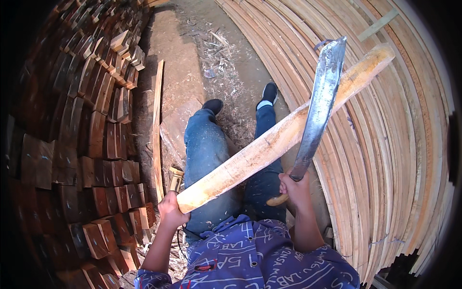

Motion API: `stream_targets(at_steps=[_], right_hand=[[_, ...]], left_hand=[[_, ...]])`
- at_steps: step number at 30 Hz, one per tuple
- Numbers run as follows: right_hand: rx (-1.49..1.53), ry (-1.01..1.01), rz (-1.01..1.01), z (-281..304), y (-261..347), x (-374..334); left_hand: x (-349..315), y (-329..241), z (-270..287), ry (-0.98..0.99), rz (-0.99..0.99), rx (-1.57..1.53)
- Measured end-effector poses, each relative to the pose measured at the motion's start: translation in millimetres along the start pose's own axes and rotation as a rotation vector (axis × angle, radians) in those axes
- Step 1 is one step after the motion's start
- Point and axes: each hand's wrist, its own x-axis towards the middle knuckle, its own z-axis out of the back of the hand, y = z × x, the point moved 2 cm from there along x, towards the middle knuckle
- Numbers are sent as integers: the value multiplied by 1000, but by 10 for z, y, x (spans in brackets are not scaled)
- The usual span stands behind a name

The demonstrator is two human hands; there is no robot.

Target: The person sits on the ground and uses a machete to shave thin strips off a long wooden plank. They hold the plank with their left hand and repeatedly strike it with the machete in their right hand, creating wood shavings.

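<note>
Gripped by its near end, a long pale wooden plank (250,159) slants across my thighs toward the upper right. My left hand (172,210) is closed round that end. In my right hand (294,189) is a machete (319,101), held by its wooden handle (277,200). Its broad steel blade points up and away, crossing over the plank in the picture; whether blade and wood touch, I cannot tell. The blade hides a strip of the plank. Just beyond my left hand stands a short pale wooden piece (176,178), partly covered.
Stacked cut timber blocks (106,144) rise along my left. Long boards (380,159) lie piled on my right. A thin wooden strip (158,125) lies on the ground beside the left stack. Wood shavings (224,72) litter the dirt ahead of my shoes (269,92).
</note>
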Motion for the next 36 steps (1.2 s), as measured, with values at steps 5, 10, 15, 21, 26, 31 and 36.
stream_targets(at_steps=[5,10,15,21,26,31,36], right_hand=[[-409,41,88,120,104,1],[-154,15,-47,116,189,-28],[-522,-26,365,90,61,24],[-90,5,4,193,205,63],[-563,45,88,123,1,-74],[-705,168,194,22,146,-272],[-361,-21,243,109,315,-141]], left_hand=[[-45,-7,43,-8,46,2],[-43,-31,0,-10,37,26],[-98,-6,28,-3,69,12],[-20,-20,46,-29,7,37],[-37,-1,-4,8,36,15],[-39,-37,28,-4,27,23],[-16,-66,34,-9,32,5]])
